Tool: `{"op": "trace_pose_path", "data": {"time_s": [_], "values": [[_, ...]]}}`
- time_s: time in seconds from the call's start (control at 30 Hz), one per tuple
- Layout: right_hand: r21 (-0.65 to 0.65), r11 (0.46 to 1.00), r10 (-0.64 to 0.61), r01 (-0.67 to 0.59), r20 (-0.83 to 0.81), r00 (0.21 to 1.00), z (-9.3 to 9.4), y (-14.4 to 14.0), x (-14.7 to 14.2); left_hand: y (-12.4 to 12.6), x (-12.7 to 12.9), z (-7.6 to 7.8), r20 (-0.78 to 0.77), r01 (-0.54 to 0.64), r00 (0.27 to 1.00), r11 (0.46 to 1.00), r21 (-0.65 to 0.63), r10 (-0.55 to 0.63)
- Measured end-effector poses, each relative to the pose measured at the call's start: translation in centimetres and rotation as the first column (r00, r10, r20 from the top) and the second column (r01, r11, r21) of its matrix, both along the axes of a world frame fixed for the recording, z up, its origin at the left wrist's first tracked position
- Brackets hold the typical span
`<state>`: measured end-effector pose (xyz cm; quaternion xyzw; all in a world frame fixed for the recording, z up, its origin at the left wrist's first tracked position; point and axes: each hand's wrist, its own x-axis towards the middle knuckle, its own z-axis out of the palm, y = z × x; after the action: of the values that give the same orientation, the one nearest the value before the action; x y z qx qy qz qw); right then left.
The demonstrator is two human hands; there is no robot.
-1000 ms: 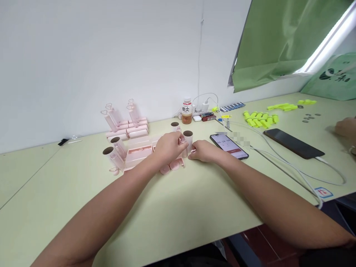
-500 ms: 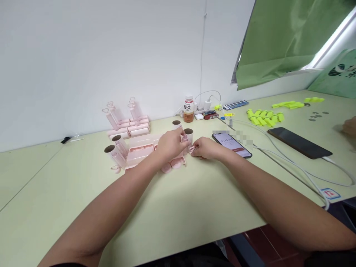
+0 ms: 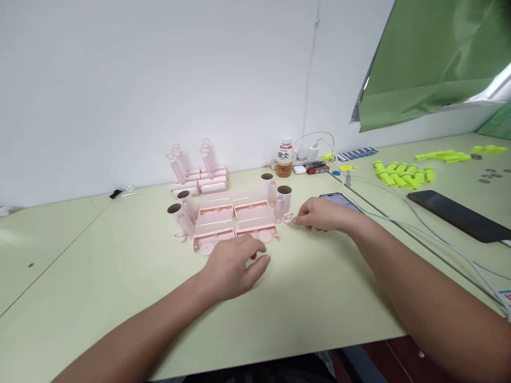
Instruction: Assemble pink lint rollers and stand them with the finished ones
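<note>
though partly behind right hand, phone

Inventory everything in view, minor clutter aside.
wall: one, white, behind
sheet: one, green, right
table: one, greenish, below
bottle: one, white-amber, rear
phones: two, dark, right
parts: many, yellow, right
boxes: several, pink, rear
heart-topped tubes: four, pink, rear
trays: four, pink, centre
discs: several, pink, before trays
wide tubes: four, white, flanking trays
slim tubes: four, pink, beside wide tubes
heart pieces: two, pink, flanking trays
left hand: one, before trays
right hand: one, at heart piece

Soft, diffuse light; slight blur
</note>
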<state>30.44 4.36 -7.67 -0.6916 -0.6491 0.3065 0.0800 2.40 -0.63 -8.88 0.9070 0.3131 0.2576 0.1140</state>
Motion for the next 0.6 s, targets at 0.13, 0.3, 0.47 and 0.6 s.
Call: {"op": "trace_pose_path", "data": {"time_s": [0.13,0.3,0.47,0.6], "values": [[0.127,0.992,0.000,-0.004,0.032,0.999,1.4,-1.6,-0.9,0.1,-3.5,-0.2,0.050,0.058,0.996,0.985,0.160,-0.067],[0.195,0.953,0.252,-0.234,-0.077,0.965,1.7,-3.6,-3.5,2.6,-7.1,2.4,0.434,-0.414,0.851,0.885,0.212,0.294],[0.184,0.821,0.565,-0.540,-0.133,0.814,0.1,-4.6,-5.9,5.9,-10.6,3.0,0.532,-0.695,0.645,0.710,0.111,0.549],[0.207,0.742,0.663,-0.638,-0.078,0.745,-0.8,-4.8,-6.8,7.5,-12.2,2.2,0.449,-0.725,0.637,0.685,0.071,0.627]]}}
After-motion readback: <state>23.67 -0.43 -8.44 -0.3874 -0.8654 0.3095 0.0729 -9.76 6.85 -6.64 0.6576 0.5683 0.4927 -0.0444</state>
